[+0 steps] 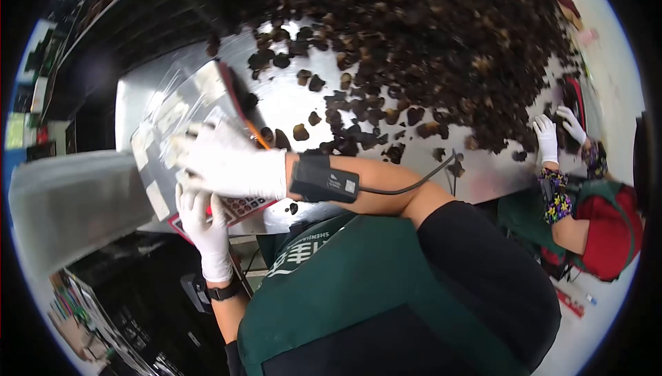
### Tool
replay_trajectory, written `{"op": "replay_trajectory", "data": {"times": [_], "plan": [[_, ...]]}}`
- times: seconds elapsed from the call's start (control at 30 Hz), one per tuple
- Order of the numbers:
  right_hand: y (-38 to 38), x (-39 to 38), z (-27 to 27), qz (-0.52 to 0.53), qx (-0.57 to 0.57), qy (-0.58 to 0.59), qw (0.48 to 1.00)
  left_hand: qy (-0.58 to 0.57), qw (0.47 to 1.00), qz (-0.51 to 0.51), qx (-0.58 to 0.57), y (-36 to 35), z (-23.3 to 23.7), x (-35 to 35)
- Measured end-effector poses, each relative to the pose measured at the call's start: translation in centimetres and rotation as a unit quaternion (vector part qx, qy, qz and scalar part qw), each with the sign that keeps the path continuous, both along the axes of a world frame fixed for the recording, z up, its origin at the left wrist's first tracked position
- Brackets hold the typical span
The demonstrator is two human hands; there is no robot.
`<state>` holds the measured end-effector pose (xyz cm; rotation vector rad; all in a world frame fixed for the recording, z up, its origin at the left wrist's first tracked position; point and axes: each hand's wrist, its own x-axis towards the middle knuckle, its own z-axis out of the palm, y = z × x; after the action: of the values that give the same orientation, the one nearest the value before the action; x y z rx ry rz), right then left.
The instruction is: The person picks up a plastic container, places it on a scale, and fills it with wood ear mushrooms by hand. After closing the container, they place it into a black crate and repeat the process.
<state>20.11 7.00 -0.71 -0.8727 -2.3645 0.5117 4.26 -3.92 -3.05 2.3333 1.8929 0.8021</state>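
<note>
My right hand [224, 161], in a white glove, lies over clear plastic [178, 108] with pale patches. Its fingers are spread and somewhat blurred, with no object visible in their grasp. Just below it my left hand [205, 228], also gloved, is beside the keypad [243, 208] of a red-edged device, fingers bent but apart. The plastic covers much of the device's top. An orange stick-like item [258, 134] shows beside my right hand. What lies under my right palm is hidden.
Dark, curled pieces [441, 45] form a large pile across the metal table [276, 108], with loose ones near the device. Black crates [148, 34] stand at the upper left, and a translucent bin [76, 203] at the left. Another person's gloved hands [546, 139] are at the right.
</note>
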Motion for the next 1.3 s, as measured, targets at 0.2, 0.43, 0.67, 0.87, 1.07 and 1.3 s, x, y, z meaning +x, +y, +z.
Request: {"op": "replay_trajectory", "data": {"times": [0.2, 0.43, 0.67, 0.87, 1.07, 1.3], "plan": [[-0.6, 12.0, -2.6, -0.102, -0.020, 0.114, 0.988, -0.010, 1.000, 0.000, 0.005, 0.7, 0.5, 1.0], [-6.9, 25.9, -9.6, -0.379, -0.104, -0.061, 0.917, -0.001, 1.000, 0.007, -0.003, 0.7, 0.5, 1.0], [-6.1, 20.4, -9.2, -0.225, -0.088, -0.070, 0.968, 0.003, 1.000, 0.014, -0.011, 0.7, 0.3, 1.1], [-6.0, 21.4, -13.8, -0.216, -0.051, -0.055, 0.973, 0.004, 1.000, 0.012, -0.011, 0.7, 0.5, 1.2], [-3.7, 21.8, -12.0, -0.277, -0.068, 0.096, 0.954, 0.005, 1.000, 0.021, -0.008, 0.6, 0.4, 1.4], [2.3, 17.4, -9.9, -0.190, -0.013, -0.165, 0.968, -0.002, 1.000, 0.019, -0.014, 0.7, 0.6, 1.4]]}}
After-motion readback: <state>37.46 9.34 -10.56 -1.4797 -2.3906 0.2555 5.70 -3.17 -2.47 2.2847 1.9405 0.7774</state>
